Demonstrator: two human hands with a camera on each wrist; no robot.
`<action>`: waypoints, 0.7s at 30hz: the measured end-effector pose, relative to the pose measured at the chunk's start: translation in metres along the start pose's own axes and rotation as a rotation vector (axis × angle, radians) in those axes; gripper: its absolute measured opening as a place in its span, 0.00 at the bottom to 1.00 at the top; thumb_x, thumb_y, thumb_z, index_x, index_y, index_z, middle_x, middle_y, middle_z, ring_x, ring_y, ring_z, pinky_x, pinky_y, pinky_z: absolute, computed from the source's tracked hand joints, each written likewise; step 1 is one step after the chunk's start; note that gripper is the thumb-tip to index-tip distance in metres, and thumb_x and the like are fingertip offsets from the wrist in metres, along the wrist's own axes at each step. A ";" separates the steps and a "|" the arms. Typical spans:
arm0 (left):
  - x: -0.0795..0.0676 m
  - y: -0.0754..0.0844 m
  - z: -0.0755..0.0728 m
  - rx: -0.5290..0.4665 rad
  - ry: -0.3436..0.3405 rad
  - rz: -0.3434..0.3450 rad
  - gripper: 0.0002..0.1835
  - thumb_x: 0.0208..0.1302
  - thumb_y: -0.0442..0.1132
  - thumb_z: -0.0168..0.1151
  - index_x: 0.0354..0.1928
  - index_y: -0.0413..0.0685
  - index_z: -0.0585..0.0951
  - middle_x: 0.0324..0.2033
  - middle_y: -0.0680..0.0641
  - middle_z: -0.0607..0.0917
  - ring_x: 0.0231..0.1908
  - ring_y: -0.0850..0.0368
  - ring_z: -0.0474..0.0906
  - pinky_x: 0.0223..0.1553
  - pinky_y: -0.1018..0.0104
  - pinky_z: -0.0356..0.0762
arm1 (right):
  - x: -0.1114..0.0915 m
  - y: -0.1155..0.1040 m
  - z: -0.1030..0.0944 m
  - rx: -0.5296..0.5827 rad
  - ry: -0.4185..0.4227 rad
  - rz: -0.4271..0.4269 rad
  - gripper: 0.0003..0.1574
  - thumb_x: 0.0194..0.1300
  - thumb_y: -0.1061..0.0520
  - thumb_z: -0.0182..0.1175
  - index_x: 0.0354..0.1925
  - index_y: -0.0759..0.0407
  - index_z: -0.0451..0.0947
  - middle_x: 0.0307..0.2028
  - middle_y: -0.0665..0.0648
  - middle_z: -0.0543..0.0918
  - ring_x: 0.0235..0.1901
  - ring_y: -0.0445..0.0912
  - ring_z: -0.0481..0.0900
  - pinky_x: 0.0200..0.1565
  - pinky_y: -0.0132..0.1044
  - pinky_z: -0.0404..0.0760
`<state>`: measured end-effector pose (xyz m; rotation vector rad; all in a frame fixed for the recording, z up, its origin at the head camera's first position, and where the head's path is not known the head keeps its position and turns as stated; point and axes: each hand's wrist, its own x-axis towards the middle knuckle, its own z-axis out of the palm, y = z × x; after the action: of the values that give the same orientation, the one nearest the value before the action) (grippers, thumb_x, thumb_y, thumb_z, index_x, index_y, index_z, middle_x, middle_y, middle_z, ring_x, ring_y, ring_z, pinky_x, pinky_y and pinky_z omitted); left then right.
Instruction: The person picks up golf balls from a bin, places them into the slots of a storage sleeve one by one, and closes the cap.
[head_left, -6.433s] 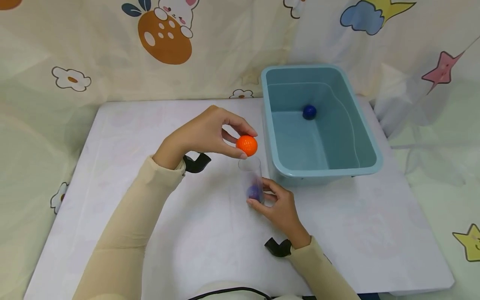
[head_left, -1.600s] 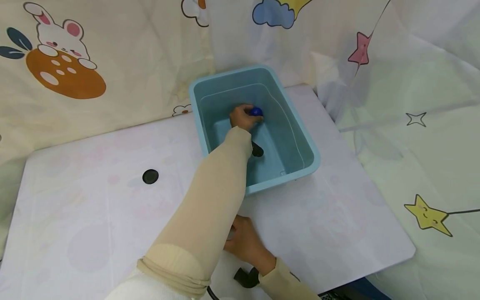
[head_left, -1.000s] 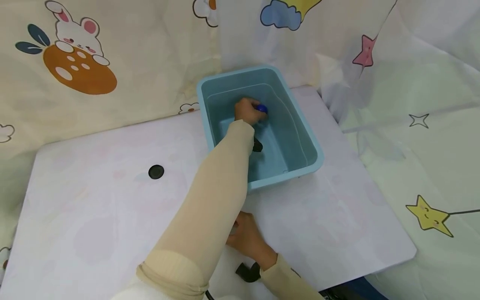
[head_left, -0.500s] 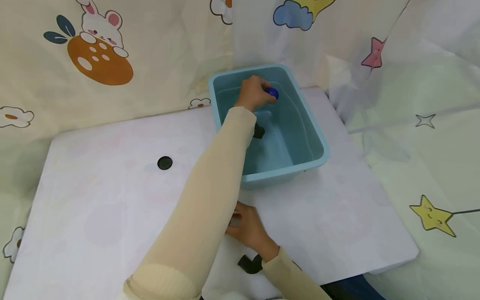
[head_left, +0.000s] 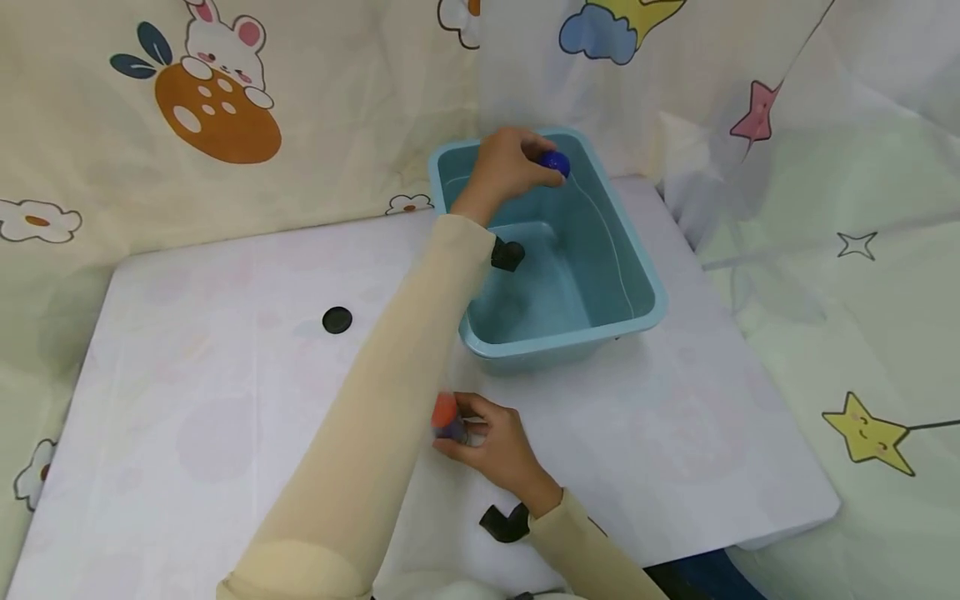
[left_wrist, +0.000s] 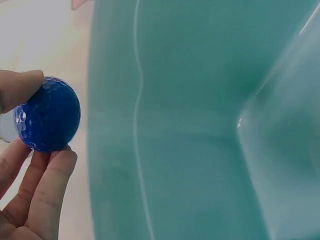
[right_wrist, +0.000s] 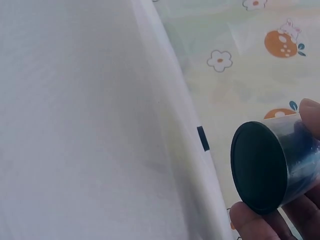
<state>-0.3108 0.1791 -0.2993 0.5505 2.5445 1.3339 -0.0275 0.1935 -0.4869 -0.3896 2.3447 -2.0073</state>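
My left hand (head_left: 510,171) pinches a dimpled blue golf ball (head_left: 556,163) between thumb and fingertips, over the far part of the blue plastic basin (head_left: 558,340). The left wrist view shows this golf ball (left_wrist: 50,115) close up, raised in front of the basin wall. Nearer the body, my right hand (head_left: 498,442) grips a clear tube (head_left: 452,431) from its right side. An orange ball (head_left: 444,407) shows at the tube's upper end, with something darker blue below. A dark round cap (right_wrist: 257,167) closes the tube's bottom in the right wrist view.
A black round disc (head_left: 337,320) lies on the white-covered table (head_left: 217,367), left of the left forearm. The basin stands at the back of the table against a printed curtain (head_left: 337,100). The left sleeve (head_left: 375,383) crosses just left of the tube.
The orange ball, earlier in my left hand, now shows in the tube. My left hand has lifted the blue golf ball from the basin's floor. The right hand holds the tube throughout.
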 end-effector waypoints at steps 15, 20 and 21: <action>-0.043 0.005 -0.043 -0.100 0.073 0.121 0.27 0.64 0.41 0.82 0.64 0.47 0.88 0.56 0.48 0.90 0.53 0.58 0.85 0.55 0.71 0.84 | -0.002 0.001 0.005 -0.010 0.024 0.034 0.35 0.58 0.66 0.82 0.62 0.70 0.82 0.55 0.66 0.89 0.53 0.59 0.89 0.55 0.43 0.90; -0.059 0.013 -0.059 -0.132 0.092 0.183 0.26 0.63 0.40 0.82 0.63 0.44 0.88 0.54 0.47 0.91 0.51 0.58 0.86 0.54 0.71 0.85 | -0.001 0.000 0.006 -0.012 0.024 0.045 0.35 0.58 0.66 0.82 0.62 0.69 0.82 0.55 0.66 0.88 0.54 0.60 0.88 0.56 0.43 0.89; -0.062 0.015 -0.062 -0.134 0.093 0.189 0.26 0.63 0.40 0.82 0.63 0.44 0.88 0.54 0.47 0.91 0.51 0.58 0.86 0.54 0.71 0.85 | -0.001 0.000 0.006 -0.013 0.024 0.046 0.34 0.58 0.65 0.82 0.62 0.69 0.82 0.55 0.66 0.88 0.54 0.60 0.88 0.56 0.42 0.89</action>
<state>-0.2731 0.1142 -0.2509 0.7326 2.5021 1.6167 -0.0251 0.1878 -0.4884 -0.3099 2.3593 -1.9886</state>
